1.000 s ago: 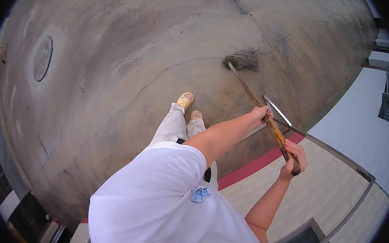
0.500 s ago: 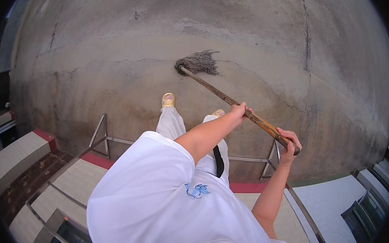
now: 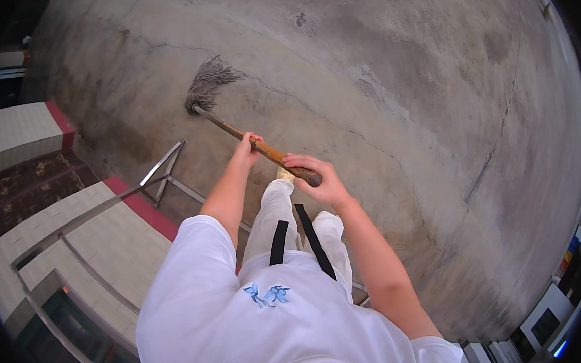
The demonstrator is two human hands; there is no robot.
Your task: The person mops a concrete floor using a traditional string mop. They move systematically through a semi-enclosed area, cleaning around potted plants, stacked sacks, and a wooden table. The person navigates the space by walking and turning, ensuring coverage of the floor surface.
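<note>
A string mop (image 3: 264, 147) with a worn wooden handle slants from near my body out to the far left. Its grey strands (image 3: 209, 79) lie on the concrete and fan away to the upper right of the handle's end. My left hand (image 3: 249, 146) is wrapped round the handle partway along it. Close to the butt end, my right hand (image 3: 321, 179) grips the same handle, thumb below and fingers over the top. One of my yellow shoes (image 3: 284, 175) shows just under the handle.
Cracked concrete floor (image 3: 379, 99) stretches ahead and to the right. A metal rail frame (image 3: 163, 164) stands at my left, beside a white-tiled wall with a red edge band (image 3: 144, 213). Dark brown patterned steps (image 3: 31, 181) lie farther left.
The mop head has shifted left, its strands now pointing more upward. Both hands have come left with the handle, the right one nearer my body's middle. My view has turned too.
</note>
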